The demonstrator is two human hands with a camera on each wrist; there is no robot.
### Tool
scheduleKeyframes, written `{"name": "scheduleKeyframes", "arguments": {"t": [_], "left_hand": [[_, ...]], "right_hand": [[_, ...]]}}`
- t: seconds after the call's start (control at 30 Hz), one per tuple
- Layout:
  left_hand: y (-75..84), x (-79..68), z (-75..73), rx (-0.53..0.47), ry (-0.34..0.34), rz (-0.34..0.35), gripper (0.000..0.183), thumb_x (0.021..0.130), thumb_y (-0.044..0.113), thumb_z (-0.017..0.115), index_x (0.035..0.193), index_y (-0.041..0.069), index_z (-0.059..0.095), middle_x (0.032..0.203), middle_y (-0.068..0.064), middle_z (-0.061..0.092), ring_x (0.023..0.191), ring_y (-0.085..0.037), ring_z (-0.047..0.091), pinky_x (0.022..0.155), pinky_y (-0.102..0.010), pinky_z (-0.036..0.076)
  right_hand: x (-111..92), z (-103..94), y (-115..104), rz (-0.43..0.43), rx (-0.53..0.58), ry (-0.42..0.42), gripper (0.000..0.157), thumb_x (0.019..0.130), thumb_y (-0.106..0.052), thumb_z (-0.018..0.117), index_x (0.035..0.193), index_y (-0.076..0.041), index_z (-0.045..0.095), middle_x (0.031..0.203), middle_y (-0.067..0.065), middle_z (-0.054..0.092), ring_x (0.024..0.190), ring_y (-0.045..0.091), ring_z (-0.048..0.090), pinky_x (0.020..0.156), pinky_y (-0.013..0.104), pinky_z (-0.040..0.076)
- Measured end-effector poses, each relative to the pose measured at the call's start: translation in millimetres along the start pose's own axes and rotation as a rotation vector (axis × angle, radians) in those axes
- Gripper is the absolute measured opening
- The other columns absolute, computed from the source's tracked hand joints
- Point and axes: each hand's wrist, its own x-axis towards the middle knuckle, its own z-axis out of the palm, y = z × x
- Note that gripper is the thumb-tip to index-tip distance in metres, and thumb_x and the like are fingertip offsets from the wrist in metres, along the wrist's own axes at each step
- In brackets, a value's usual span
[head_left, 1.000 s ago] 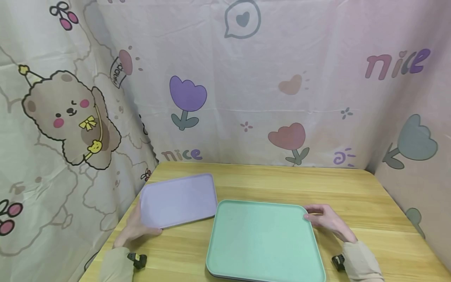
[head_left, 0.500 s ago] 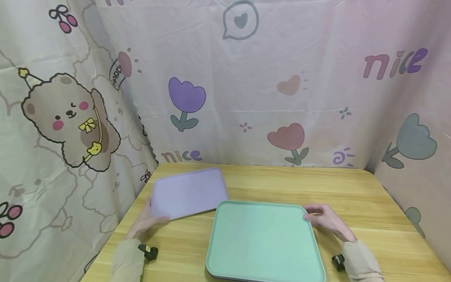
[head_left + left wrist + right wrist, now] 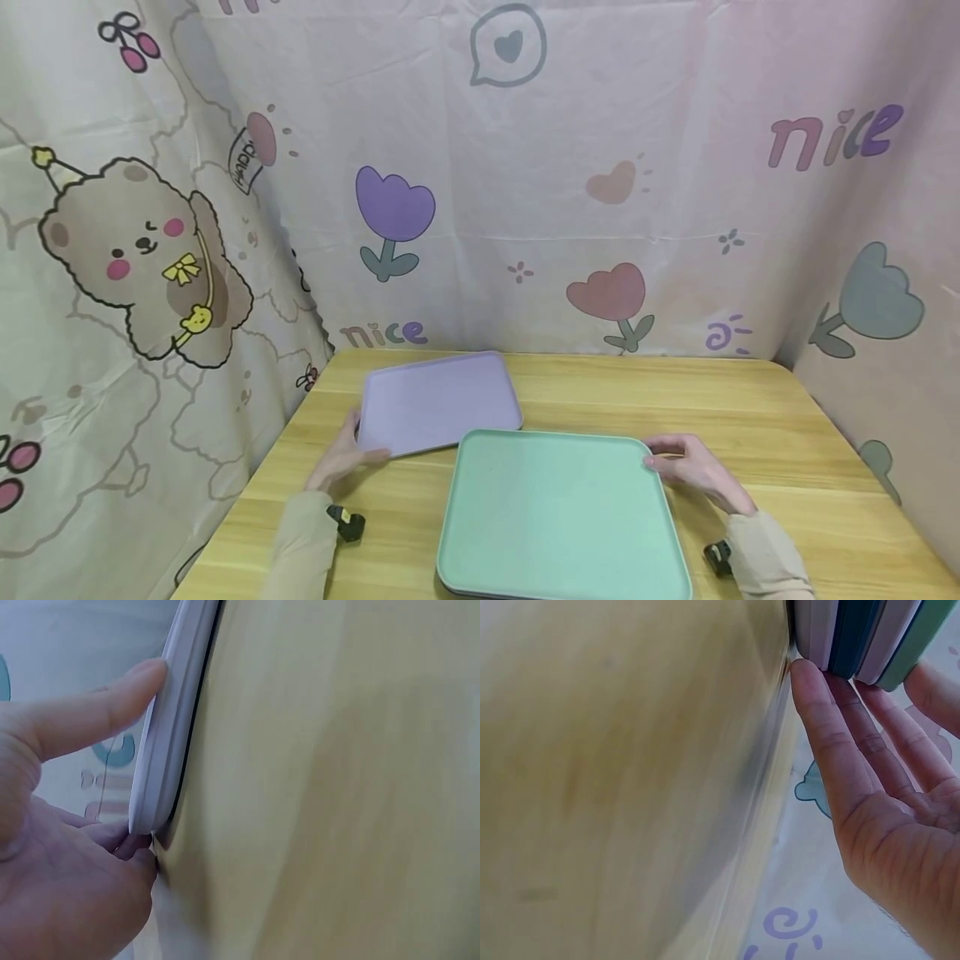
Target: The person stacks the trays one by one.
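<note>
A lilac tray [image 3: 441,402] lies at the back left of the table, its right front corner against or just behind a larger mint-green tray [image 3: 562,512]. My left hand [image 3: 341,456] holds the lilac tray by its near left corner. In the left wrist view, the thumb lies against the pale rim [image 3: 174,724] and the curled fingers meet the corner. The mint-green tray tops a stack; its lilac, dark blue and green edges [image 3: 855,637] show in the right wrist view. At the stack's far right corner, my right hand [image 3: 693,471] touches the sides with extended fingertips, thumb near the green rim.
The wooden table [image 3: 817,492] reaches back to a printed cloth backdrop [image 3: 510,167]. Another cloth with a bear print [image 3: 146,258] hangs along the left edge. Bare wood shows to the right of the stack and behind it.
My left hand has moved the lilac tray rightward and slightly back, closer in behind the mint-green one. The stack and my right hand have stayed in place.
</note>
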Motion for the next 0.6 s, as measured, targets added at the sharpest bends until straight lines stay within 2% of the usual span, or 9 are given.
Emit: {"name": "scheduleKeyframes", "arguments": {"t": [0.23,0.4,0.5,0.6], "left_hand": [[13.9,12.5,21.8,-0.025,0.012,0.042,0.114,0.076,0.005,0.083,0.156,-0.009,0.004,0.162,-0.035,0.016,0.147,-0.054,0.024,0.124,-0.063,0.017],[23.5,21.0,37.0,-0.032,0.004,0.09,0.109,0.074,0.003,0.084,0.155,-0.01,0.012,0.158,-0.036,0.025,0.144,-0.054,0.031,0.123,-0.064,0.02],[29.6,24.7,45.1,-0.009,0.0,0.115,0.105,0.073,0.003,0.085,0.153,-0.011,0.017,0.154,-0.037,0.031,0.141,-0.054,0.035,0.122,-0.066,0.021],[35.9,28.6,51.9,0.031,-0.018,0.123,0.104,0.075,0.006,0.085,0.152,-0.013,0.018,0.156,-0.038,0.028,0.144,-0.054,0.031,0.122,-0.066,0.02]], "right_hand": [[0,0.2,-1,-0.009,0.005,-0.013,0.054,0.096,-0.014,0.066,0.135,0.018,0.049,0.132,0.038,0.057,0.101,0.02,0.07,0.084,0.031,0.062],[1,0.0,-1,-0.001,-0.004,-0.007,0.052,0.096,-0.014,0.067,0.134,0.017,0.051,0.13,0.036,0.059,0.1,0.018,0.069,0.083,0.028,0.062],[1,0.5,-1,0.004,-0.004,-0.005,0.052,0.095,-0.014,0.067,0.134,0.017,0.051,0.13,0.035,0.06,0.1,0.017,0.069,0.082,0.028,0.061],[1,1.0,0,-0.001,-0.002,-0.003,0.052,0.095,-0.014,0.068,0.133,0.017,0.051,0.129,0.035,0.06,0.099,0.016,0.069,0.082,0.027,0.061]]}}
